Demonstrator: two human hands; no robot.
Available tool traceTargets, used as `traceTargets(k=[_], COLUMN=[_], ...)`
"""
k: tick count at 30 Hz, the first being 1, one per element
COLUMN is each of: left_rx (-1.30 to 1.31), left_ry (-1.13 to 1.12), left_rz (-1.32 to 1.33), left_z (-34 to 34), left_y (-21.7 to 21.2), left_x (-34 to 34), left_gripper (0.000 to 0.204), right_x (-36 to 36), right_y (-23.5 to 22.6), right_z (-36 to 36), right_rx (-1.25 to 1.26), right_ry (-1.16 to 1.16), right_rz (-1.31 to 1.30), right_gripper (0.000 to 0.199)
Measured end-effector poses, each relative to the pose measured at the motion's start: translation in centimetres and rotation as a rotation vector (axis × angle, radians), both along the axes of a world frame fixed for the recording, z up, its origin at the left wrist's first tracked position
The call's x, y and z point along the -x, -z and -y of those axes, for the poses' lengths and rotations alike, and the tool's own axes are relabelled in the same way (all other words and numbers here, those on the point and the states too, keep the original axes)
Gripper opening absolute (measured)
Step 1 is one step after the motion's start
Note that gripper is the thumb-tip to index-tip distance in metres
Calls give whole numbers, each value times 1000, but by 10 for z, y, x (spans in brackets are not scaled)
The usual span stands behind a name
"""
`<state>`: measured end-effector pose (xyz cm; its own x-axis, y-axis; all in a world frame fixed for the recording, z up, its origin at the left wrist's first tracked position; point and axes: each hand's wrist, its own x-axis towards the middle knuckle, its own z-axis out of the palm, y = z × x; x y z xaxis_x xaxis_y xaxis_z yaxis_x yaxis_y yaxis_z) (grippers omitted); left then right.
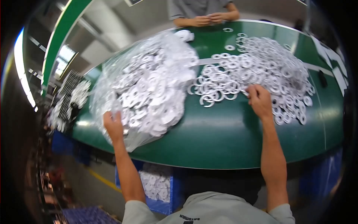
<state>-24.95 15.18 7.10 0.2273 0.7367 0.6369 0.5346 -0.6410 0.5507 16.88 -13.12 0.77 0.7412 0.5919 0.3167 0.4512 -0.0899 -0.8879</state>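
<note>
My right hand (260,100) is at the near edge of a loose pile of white rings (246,71), its fingers curled in a pinch on a white ring at the fingertips, mostly hidden. My left hand (114,125) is at the near left side of a clear plastic bag (97,99). Thumb and fingers there look slightly apart, with blurred tips, beside the white disc-like pieces. Many flat white pieces with round holes (156,89) fill the bag, which lies spread open on the green table (209,138).
Across the table another person's hands (209,19) are held together. A few single rings (229,47) lie near the far edge. Stacked striped and white pieces (69,97) stand at the left. Below the table edge, a blue bin (171,190) holds white pieces. A small black object (323,79) lies at right.
</note>
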Motion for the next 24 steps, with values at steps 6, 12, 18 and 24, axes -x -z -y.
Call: traceTargets(k=[6, 12, 18, 24], left_rx=[716, 1019, 1094, 1214], left_ry=[838, 1088, 983, 922], left_rz=[660, 652, 335, 387], left_z=[89, 123, 156, 156], left_y=[0, 65, 71, 60], left_x=[-148, -234, -232, -235], left_gripper=[33, 63, 74, 60], right_x=[5, -5, 7, -6], right_y=[0, -13, 6, 9], right_z=[3, 12, 4, -1], right_rx=[64, 79, 345, 163], right_ry=[41, 221, 248, 294], right_rz=[120, 179, 391, 514], right_gripper=[23, 14, 19, 12])
